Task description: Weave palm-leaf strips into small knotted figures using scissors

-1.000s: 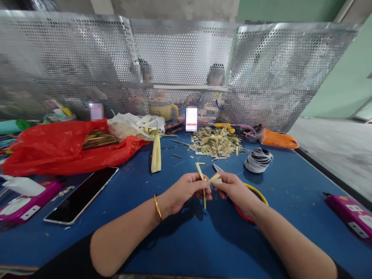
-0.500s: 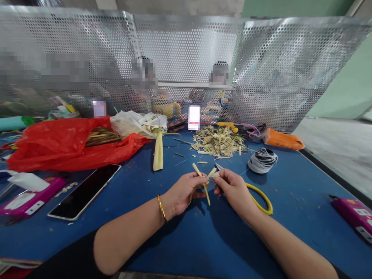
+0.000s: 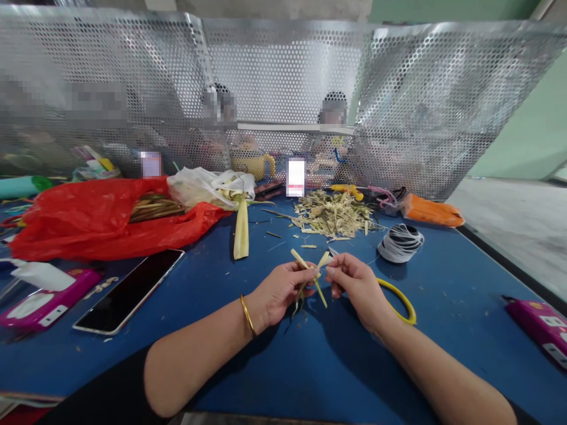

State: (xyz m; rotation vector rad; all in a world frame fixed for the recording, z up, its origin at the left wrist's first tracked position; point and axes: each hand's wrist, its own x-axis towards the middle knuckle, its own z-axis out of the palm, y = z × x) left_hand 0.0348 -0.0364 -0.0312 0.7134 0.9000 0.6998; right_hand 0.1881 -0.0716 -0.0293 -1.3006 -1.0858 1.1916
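Crossed pale dried-leaf strips (image 3: 321, 290) are pinched between the thumb and fingers of my left hand (image 3: 283, 289), with thin darker shreds hanging beneath. Close on their right, my right hand (image 3: 349, 280) has thumb and forefinger pressed together; what they pinch is too fine to make out. Yellow-handled scissors (image 3: 405, 304) lie on the table under my right wrist, their blade tip showing just beyond the fingers. To the right stands a spool of white thread (image 3: 401, 243). A wider pale leaf strip (image 3: 241, 233) lies ahead of my left hand.
A heap of pale scraps (image 3: 334, 213) lies ahead, near a perforated metal screen (image 3: 283, 77) with people behind it. At left are a red plastic bag (image 3: 88, 221), a dark phone (image 3: 130, 289) and a purple box (image 3: 53, 301). An orange packet (image 3: 432, 211) lies far right.
The crossed strips have turned slightly, their lower end swinging right, and thin shreds now hang below my left hand. My right fingers have moved a little away from the strips.
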